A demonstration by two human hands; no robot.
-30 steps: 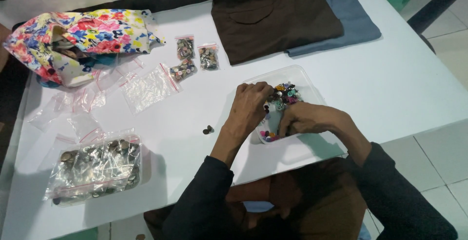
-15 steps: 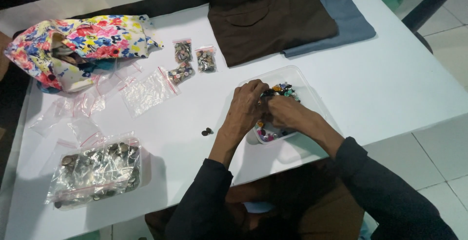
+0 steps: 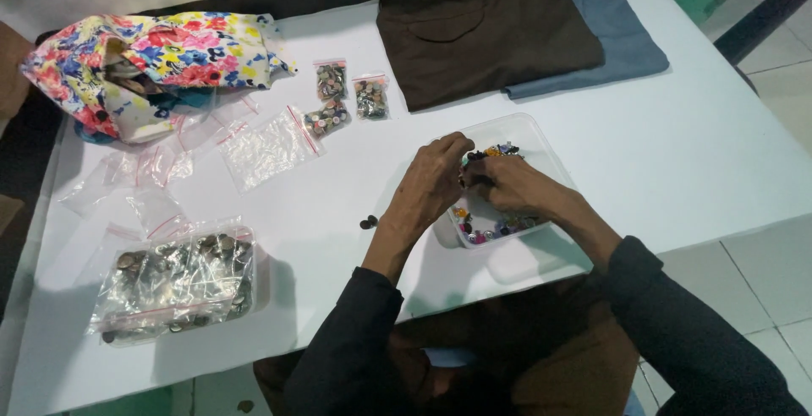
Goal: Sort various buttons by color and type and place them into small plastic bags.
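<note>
Both hands, left hand (image 3: pixel 436 181) and right hand (image 3: pixel 507 183), are meeting over the clear plastic tray (image 3: pixel 541 141) of mixed buttons (image 3: pixel 486 232) on the white counter (image 3: pixel 702 154), fingers curled narrow; what they are pinching cannot be told. Two loose dark buttons (image 3: pixel 369 222) are lying left of the tray. Folded brown shirt (image 3: pixel 491 31) is lying beyond the tray.

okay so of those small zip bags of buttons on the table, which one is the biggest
The large bag of buttons at the near left corner; the three small bags beside the floral pouch are far smaller.
</note>
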